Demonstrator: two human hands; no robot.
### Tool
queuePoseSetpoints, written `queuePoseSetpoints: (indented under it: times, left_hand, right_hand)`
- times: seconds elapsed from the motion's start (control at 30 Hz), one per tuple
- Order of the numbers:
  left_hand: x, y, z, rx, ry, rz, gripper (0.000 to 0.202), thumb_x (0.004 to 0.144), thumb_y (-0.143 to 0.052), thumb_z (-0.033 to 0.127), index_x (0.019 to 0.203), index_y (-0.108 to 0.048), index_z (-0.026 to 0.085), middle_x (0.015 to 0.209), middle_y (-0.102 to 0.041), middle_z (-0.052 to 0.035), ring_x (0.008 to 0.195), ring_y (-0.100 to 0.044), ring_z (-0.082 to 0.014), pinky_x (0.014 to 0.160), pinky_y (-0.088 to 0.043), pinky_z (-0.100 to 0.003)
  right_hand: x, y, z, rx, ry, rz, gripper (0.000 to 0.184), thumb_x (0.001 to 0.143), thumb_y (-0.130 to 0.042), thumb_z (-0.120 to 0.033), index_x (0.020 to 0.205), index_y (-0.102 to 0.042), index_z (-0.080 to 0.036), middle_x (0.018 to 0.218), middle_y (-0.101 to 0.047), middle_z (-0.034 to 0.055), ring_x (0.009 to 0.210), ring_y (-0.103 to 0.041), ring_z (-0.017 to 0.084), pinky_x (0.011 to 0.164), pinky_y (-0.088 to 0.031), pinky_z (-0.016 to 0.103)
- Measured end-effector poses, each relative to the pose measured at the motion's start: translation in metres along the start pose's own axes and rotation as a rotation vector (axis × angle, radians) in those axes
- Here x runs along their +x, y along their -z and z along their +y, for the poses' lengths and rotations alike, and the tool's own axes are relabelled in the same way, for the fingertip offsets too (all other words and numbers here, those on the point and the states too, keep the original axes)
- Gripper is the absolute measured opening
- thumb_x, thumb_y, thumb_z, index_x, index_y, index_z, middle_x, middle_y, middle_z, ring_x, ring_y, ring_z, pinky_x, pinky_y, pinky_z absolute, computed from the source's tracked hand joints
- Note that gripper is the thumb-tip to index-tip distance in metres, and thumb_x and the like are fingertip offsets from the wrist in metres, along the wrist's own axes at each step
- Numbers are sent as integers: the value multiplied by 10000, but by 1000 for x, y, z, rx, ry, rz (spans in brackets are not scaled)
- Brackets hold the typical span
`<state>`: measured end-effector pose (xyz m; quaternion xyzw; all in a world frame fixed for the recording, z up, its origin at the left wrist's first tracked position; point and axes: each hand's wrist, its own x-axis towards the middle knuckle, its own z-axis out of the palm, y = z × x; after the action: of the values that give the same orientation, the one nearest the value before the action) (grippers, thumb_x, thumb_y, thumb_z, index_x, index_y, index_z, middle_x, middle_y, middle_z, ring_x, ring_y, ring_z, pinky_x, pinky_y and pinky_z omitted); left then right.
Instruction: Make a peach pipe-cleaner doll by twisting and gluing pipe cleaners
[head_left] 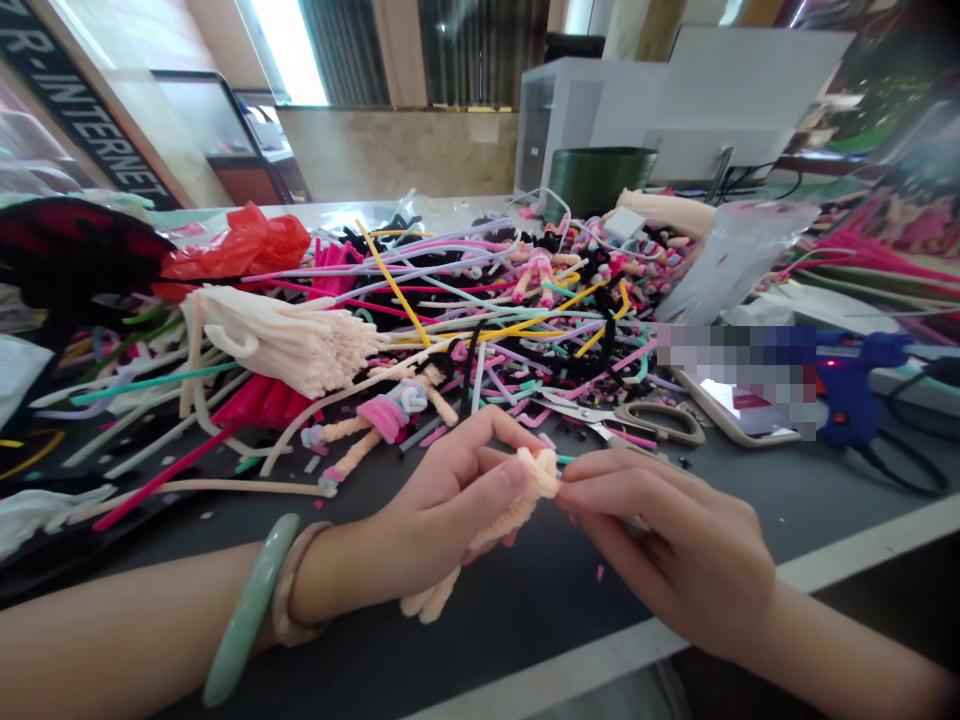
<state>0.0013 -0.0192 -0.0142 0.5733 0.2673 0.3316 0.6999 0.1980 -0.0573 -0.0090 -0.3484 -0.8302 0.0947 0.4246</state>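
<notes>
Dark grey counter (517, 650) stretches under a sprawling heap of chenille stems (480, 320) in pink, purple, yellow, black and white, with a green bin (600, 180) beyond it and a beige stone wall (390, 150) behind.

Just above the counter, the left hand (450, 500) and right hand (667, 545) face each other, close together, fingers curled rather than spread. Between them, the fingertips of both hands pinch a twisted knot at the top of a peach chenille-stem piece (517, 505). Its doubled length runs down past the left hand's fingers and ends in a rounded loop, clear of the counter.

It should handle as very light and soft, with thin wire inside that bends easily and holds a shape. The knot looks the firmest place to hold, while the loose lengths would likely bend under a hard grip.

Just beyond the left hand lies a pipe-cleaner doll (386, 415) with a pink wrapped middle. Scissors (660, 422) with tan handles lie beyond the right hand, and a blue hot glue gun (851, 385) sits further right. A jade bangle (251, 610) circles the left wrist.
</notes>
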Motion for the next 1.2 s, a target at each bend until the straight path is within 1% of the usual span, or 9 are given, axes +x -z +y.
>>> queuePoseSetpoints:
  times: [0.13, 0.27, 0.37, 0.5, 0.6, 0.73, 0.97, 1.07, 1.2]
  left_hand:
    - [0, 0, -1, 1, -16, -5, 245, 912, -533, 429, 1015, -493, 210, 522, -439, 82, 403, -351, -48, 389, -309, -137]
    - [-1, 0, -2, -7, 7, 4, 233, 926, -520, 411, 1041, -491, 211, 500, -404, 93, 407, -333, -41, 411, -324, -129]
    - [-2, -1, -2, -3, 12, 9, 234, 924, -524, 412, 1028, -496, 205, 510, -404, 89, 429, -340, -42, 436, -345, -133]
    - [-2, 0, -4, -5, -11, -9, 198, 927, -523, 396, 986, -482, 212, 538, -421, 85, 427, -342, -35, 426, -334, -122]
    - [-2, -1, -4, 13, -29, -6, 213, 929, -518, 398, 1023, -468, 214, 533, -409, 87, 433, -347, -43, 417, -335, -123]
    - [-1, -1, -5, 0, -72, 9, 223, 935, -518, 380, 1080, -432, 232, 537, -425, 94, 426, -346, -39, 398, -299, -110]
    - [0, -2, -8, -19, -147, -21, 156, 953, -504, 338, 1040, -422, 236, 542, -395, 108, 441, -333, -21, 420, -304, -86]
    - [0, -3, -8, -22, -167, -28, 137, 963, -484, 334, 1004, -406, 230, 558, -401, 108, 451, -332, -22, 424, -300, -91]
    - [0, -3, -8, -1, -159, -23, 135, 965, -482, 326, 983, -397, 222, 551, -397, 116, 440, -331, -21, 423, -295, -101]
  right_hand:
    - [2, -1, 3, 27, 29, 29, 250, 828, -547, 16, 954, -615, -189, 892, -690, 13, 760, -659, 59, 690, -509, 120]
    - [2, -2, 5, 24, 31, 53, 243, 813, -573, 21, 951, -632, -169, 909, -700, 27, 802, -669, 67, 740, -509, 133]
    - [2, -2, 5, 33, 36, 54, 251, 815, -568, 23, 954, -632, -175, 883, -700, 22, 784, -668, 73, 730, -519, 148]
    - [4, -1, 3, 33, 46, 56, 242, 813, -568, 33, 946, -636, -158, 857, -692, 22, 761, -660, 69, 744, -518, 145]
    - [4, 0, 3, 23, 44, 60, 233, 808, -579, 35, 941, -641, -146, 867, -690, 26, 767, -659, 70, 770, -513, 142]
    - [2, -1, 5, 32, 55, 75, 235, 809, -589, 26, 964, -641, -142, 888, -689, 32, 789, -656, 71, 794, -505, 139]
    - [4, -3, 6, 54, 58, 82, 218, 809, -585, 36, 940, -642, -128, 860, -677, 32, 780, -641, 58, 766, -494, 117]
    - [4, -4, 6, 53, 52, 85, 225, 809, -586, 39, 948, -640, -130, 865, -675, 30, 789, -636, 61, 786, -493, 129]
    - [3, -3, 7, 67, 43, 86, 213, 813, -585, 33, 939, -638, -129, 851, -668, 29, 783, -631, 62, 761, -495, 135]
